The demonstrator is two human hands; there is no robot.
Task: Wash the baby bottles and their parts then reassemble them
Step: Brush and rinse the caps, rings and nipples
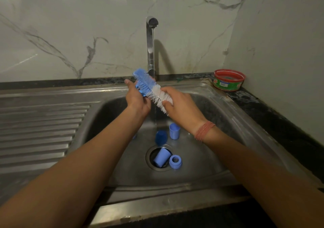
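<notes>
Both my hands hold a blue and white bottle brush (150, 89) over the steel sink (206, 159), just beside the running stream of water. My left hand (136, 99) grips its blue end; my right hand (178, 105) pinches the white bristle end. Down in the basin lie bottle parts: a light blue cap (174, 131) standing upright, a dark blue piece (161, 137) under the stream, another light blue cap (162, 157) lying on its side in the drain, and a blue screw ring (175, 161) beside it.
The chrome tap (150, 43) rises behind the basin with water running. A ribbed steel drainboard (38, 131) lies to the left. A red and green tub of dish soap (228, 82) sits on the dark counter at the back right, near the wall corner.
</notes>
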